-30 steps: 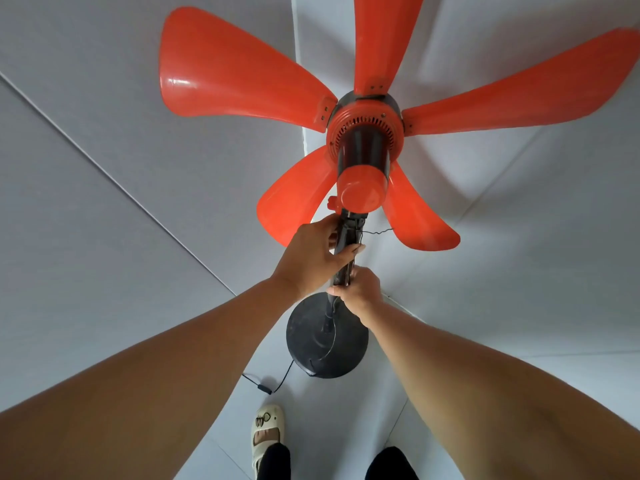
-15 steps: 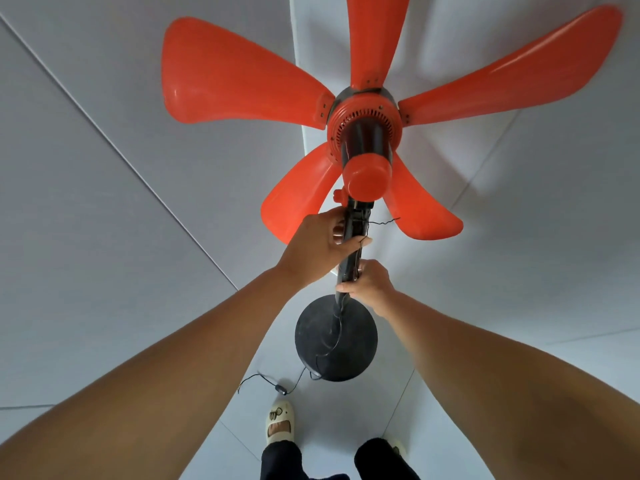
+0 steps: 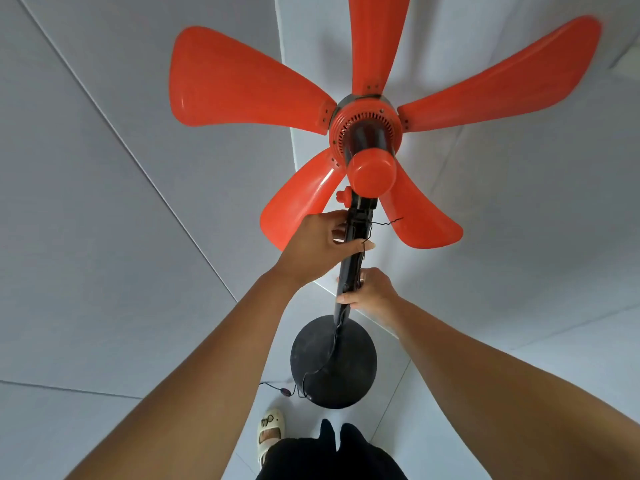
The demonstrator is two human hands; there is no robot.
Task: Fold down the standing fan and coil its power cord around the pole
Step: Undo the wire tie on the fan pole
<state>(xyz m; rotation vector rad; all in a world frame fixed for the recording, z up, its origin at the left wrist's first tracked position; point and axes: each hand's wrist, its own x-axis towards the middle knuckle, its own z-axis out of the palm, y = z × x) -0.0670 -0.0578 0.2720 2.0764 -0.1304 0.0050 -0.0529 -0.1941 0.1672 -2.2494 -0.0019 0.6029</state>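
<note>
Both hands grip the fan's pole: left hand above right hand.

No readable text, brand or number anywhere, small dark marks on the pale sandal at lower centre of the frame, possibly a drawn design, too blurred to read

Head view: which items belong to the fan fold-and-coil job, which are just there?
Job:
- fan blades and motor housing
- black pole, gripped by left hand above and right hand below
- round base
- power cord, trailing over the base to the floor
- orange knob

Just there:
- sandal
- tiled floor
</note>
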